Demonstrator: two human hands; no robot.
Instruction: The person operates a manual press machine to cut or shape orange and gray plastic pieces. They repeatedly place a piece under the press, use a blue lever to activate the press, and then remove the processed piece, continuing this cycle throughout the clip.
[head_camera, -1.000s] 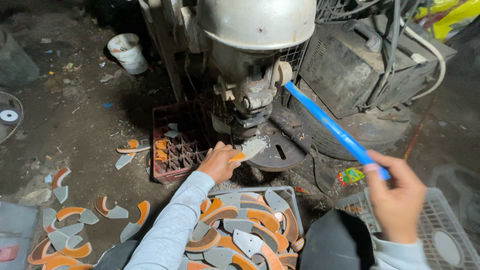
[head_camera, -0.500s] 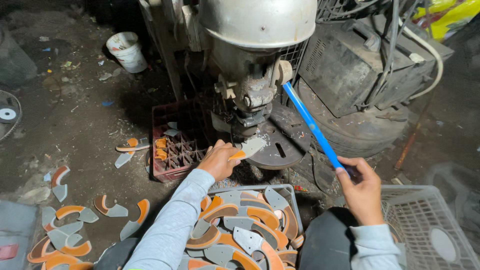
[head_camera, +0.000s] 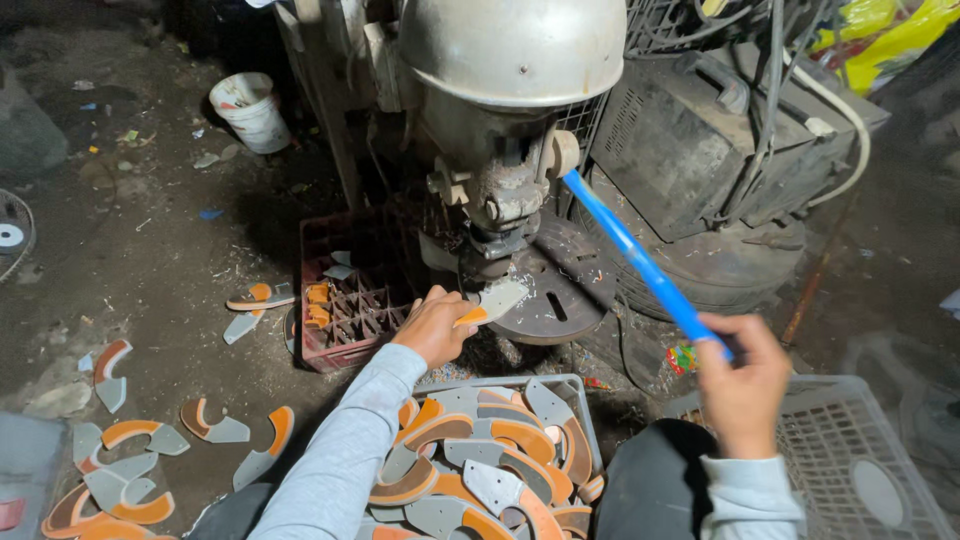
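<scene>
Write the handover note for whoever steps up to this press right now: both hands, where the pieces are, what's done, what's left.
Left hand: holds a grey-and-orange curved piece on the round press table, under the press head.
Right hand: gripping the lower end of the blue lever.
Pieces: a grey crate in front of the person is heaped with curved pieces; a few more sit in the red crate left of the press; others lie scattered on the floor to the left. White basket on the right looks nearly empty.
Done: cannot tell which pieces have been pressed.
Left: the heap in the grey crate looks unprocessed.
</scene>
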